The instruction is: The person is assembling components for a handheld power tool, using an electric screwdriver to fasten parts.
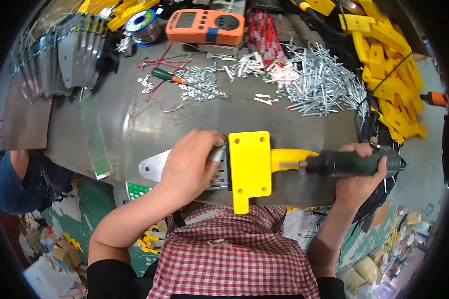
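My left hand (187, 164) is closed over a silver metal plate (153, 165) with a rounded end and small holes. Against the plate's right end sits a yellow plastic housing (250, 164), its flat face with corner holes turned up and its handle pointing right. My right hand (356, 188) grips a dark green power screwdriver (341, 164). The driver lies sideways, its thin bit pointing left over the yellow handle. From this view I cannot tell whether the bit touches anything.
Behind my hands lie a heap of long screws (324, 82), small nuts (202, 82), a green screwdriver (167, 75), an orange meter (205, 26) and a solder spool (143, 28). Yellow housings (391, 65) pile up at right; metal plates (77, 55) stand at left. Another person's sleeve (22, 184) shows left.
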### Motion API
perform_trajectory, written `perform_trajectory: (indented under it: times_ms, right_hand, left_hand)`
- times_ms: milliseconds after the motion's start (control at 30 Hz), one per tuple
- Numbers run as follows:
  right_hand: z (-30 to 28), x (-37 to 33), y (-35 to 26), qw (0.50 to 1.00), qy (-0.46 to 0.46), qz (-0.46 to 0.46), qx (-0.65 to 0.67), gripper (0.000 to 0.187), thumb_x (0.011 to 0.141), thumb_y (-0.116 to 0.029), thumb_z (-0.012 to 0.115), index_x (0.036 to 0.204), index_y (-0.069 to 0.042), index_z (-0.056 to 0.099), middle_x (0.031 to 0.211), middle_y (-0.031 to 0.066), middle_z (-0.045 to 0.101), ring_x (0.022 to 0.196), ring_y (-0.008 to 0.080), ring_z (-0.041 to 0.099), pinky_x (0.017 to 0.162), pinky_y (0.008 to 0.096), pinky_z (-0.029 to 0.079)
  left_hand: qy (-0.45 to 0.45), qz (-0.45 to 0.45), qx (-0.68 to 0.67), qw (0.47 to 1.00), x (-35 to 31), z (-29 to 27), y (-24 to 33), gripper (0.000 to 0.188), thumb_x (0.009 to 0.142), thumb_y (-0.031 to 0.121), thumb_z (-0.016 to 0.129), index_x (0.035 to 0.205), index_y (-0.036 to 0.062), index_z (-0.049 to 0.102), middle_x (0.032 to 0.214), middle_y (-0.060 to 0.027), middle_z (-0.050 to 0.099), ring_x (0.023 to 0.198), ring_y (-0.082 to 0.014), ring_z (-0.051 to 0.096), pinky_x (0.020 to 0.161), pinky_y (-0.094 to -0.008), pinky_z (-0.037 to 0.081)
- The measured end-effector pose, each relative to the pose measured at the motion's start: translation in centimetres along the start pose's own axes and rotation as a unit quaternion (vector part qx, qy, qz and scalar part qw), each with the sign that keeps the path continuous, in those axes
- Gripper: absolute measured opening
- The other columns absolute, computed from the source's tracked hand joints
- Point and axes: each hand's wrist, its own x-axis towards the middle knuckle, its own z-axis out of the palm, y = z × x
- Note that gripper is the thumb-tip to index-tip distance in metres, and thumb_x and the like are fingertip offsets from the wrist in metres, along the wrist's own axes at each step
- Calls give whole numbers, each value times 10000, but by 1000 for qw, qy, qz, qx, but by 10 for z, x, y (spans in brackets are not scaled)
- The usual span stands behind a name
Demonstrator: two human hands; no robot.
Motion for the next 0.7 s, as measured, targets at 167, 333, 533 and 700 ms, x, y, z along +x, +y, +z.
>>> perform_trajectory:
  times_ms: [167, 333, 533, 700]
  right_hand:
    - [-4, -23, 0, 999, 40, 20, 7, 407, 830, -319, 502, 1162, -94, 427, 801, 21, 426, 766, 148, 421, 836, 370, 382]
    - [-3, -23, 11, 999, 36, 16, 33, 401, 809, -311, 526, 1130, -87, 441, 786, 18, 422, 756, 142, 420, 830, 372, 381]
    - [-14, -31, 14, 998, -1, 1, 65, 402, 812, -293, 527, 1142, -87, 427, 799, 13, 424, 768, 129, 428, 826, 351, 390]
    - [-20, -35, 13, 998, 0, 11, 68, 386, 836, -277, 508, 1160, -89, 415, 828, 19, 429, 795, 136, 434, 858, 357, 389]
  left_hand:
    - [-14, -17, 12, 1000, 3, 1, 0, 310, 688, -98, 556, 954, 27, 457, 1000, -147, 565, 856, -341, 552, 732, -357, 448]
    - [18, -10, 35, 999, 1, 3, 2, 297, 657, -52, 592, 920, 26, 480, 959, -118, 571, 837, -325, 529, 723, -391, 433]
    - [8, 32, -8, 999, 3, -2, -1, 309, 655, -45, 580, 938, 20, 476, 1016, -129, 551, 931, -333, 512, 792, -392, 427]
    - [96, -131, 52, 985, 26, -31, -26, 269, 707, 16, 603, 961, 28, 515, 901, -138, 598, 863, -296, 577, 722, -362, 459]
